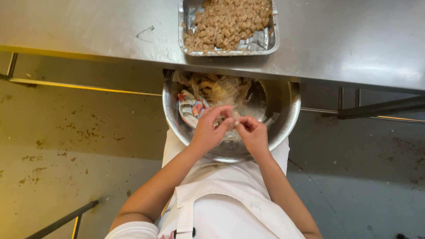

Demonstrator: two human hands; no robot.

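A: What's w/ the hands?

B: Both over the bowl, a steel one on the person's lap, tucked partly under the counter edge. Left hand & right hand meet in the middle; fingers curled in, tips pinched on 1 small pale bit between them. Too small to say what it is.

A: What's in the bowl?

B: Crumpled clear plastic wrap w/ brownish scraps, at the far side. Also 1 crushed packet, white w/ red & blue print, left side, just beside the left hand.

A: On the counter?

B: 1 foil tray, rectangular, right at the near edge above the bowl. Mostly filled w/ small tan-brown lumps, too many to count; near right corner bare foil.

A: Labels, signs?

B: None readable. Just the packet's print.

A: Totals?

B: 1 bowl, 1 tray, 1 packet, 2 hands. White apron below, floor stained at left.
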